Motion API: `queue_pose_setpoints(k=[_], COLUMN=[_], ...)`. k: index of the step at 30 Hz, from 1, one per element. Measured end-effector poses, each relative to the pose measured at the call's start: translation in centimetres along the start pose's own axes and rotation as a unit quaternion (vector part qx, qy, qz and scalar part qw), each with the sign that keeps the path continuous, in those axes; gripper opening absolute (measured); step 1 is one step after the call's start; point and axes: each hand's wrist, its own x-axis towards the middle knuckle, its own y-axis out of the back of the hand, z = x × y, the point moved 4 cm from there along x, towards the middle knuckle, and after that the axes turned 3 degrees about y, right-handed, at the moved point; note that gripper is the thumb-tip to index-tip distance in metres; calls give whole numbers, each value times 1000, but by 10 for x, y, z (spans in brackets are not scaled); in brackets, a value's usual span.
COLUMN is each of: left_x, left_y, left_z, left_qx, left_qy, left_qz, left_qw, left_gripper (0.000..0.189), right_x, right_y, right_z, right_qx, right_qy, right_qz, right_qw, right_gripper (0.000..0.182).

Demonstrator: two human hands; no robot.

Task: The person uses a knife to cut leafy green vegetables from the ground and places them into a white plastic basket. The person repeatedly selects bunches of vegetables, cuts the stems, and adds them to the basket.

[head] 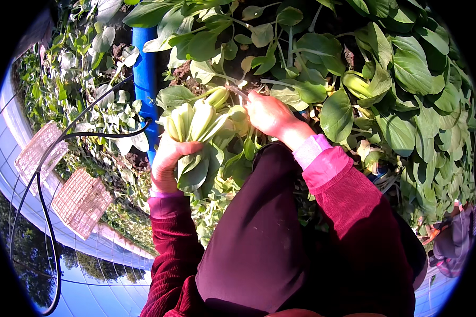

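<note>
My left hand is closed around a bunch of bok choy, its pale stem bases pointing up and its dark leaves hanging below the fist. To the right of the bunch, my right hand grips a thin tool, seemingly a knife, whose narrow blade points up and left toward the soil. The handle is hidden in the fingers. Close to the blade, another pale bok choy base lies against the bunch. Leafy bok choy plants grow right of my right hand.
A blue pipe runs past the left of the bunch. Black cables cross the left side. Two plastic crates stand by the plants at the far left. Another person is at the lower right edge, apart from my hands.
</note>
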Motion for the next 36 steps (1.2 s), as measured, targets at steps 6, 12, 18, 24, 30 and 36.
queue_pose_setpoints(k=[6,12,18,24,30,36], left_x=[5,6,8,7,7,12], left_y=[10,22,26,33,27,49], left_z=[-10,-27,-35,-45,-38,-55], left_qx=[-17,32,42,45,43,63], left_qy=[-13,12,4,29,15,6], left_qz=[1,-1,-10,3,8,8], left_qw=[1000,999,999,999,999,998], left_gripper=[70,63,62,62,61,64], right_x=[8,6,13,19,36,28], right_y=[-6,2,-4,-2,-18,-18], right_z=[2,-7,2,-1,-15,-26], right_qx=[-7,10,56,90,-172,-166], right_qy=[-17,-56,-29,-45,57,-43], right_qz=[-19,-46,-72,-174,-115,-86], right_qw=[1000,997,995,980,977,981], right_gripper=[23,27,32,15,22,25])
